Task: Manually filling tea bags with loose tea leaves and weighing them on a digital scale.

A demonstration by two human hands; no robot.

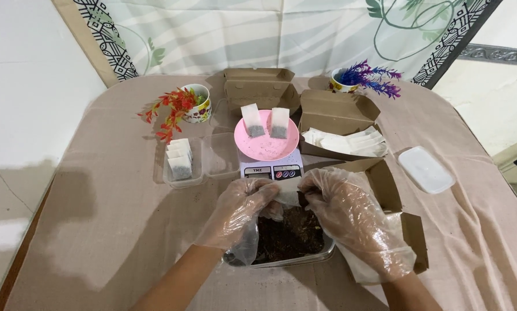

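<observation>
Both hands wear loose clear plastic gloves. My left hand (240, 210) and my right hand (353, 216) together pinch a small white paper sachet (289, 193) held over a clear tub of dark loose tea (290, 236). Just behind stands a small digital scale (273, 171) with a pink plate (293, 141) on it. Two filled sachets (265, 122) lie on that plate.
A clear tray of filled sachets (181, 160) and an empty clear tub (223, 155) sit at the left. Brown cardboard boxes: one with empty sachets (345, 141), one open at back (258, 87), one by my right hand (405, 222). A white lid (425, 169) lies right. Two cups with artificial plants (186, 103) (362, 78).
</observation>
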